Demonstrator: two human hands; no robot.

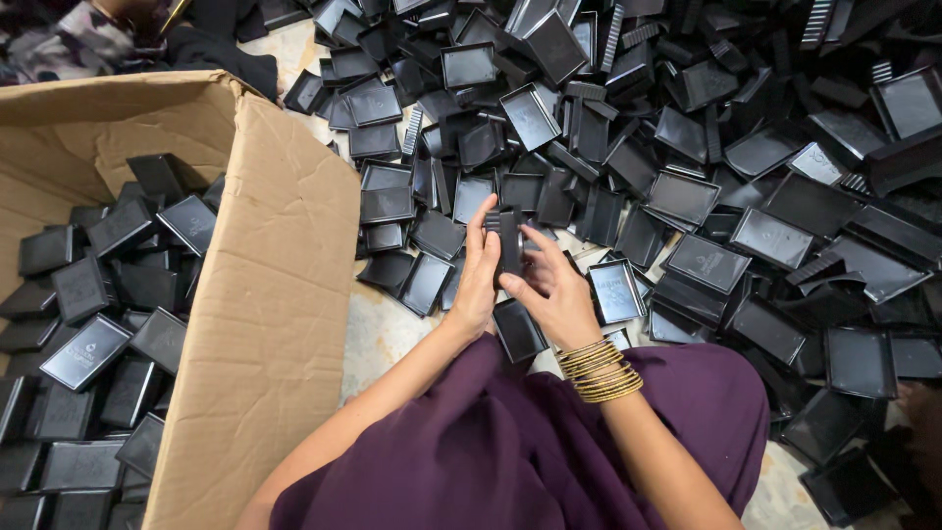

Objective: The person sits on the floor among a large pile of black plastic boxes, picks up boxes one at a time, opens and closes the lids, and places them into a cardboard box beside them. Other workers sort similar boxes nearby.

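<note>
Left hand (478, 280) upright, right hand (559, 294) angled inward, both sets of fingers closed on black plastic piece (508, 240)

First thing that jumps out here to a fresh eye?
The sprawling heap of shallow black plastic trays across the floor, top and right. At centre, the left hand and right hand hold one narrow black plastic piece upright. An open brown cardboard box of black trays stands left.

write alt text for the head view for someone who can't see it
Both hands, left hand and right hand, hold a small black plastic piece upright above a purple-clad lap. A heap of black tray-like parts covers the floor ahead, and a cardboard box to the left holds more.
</note>
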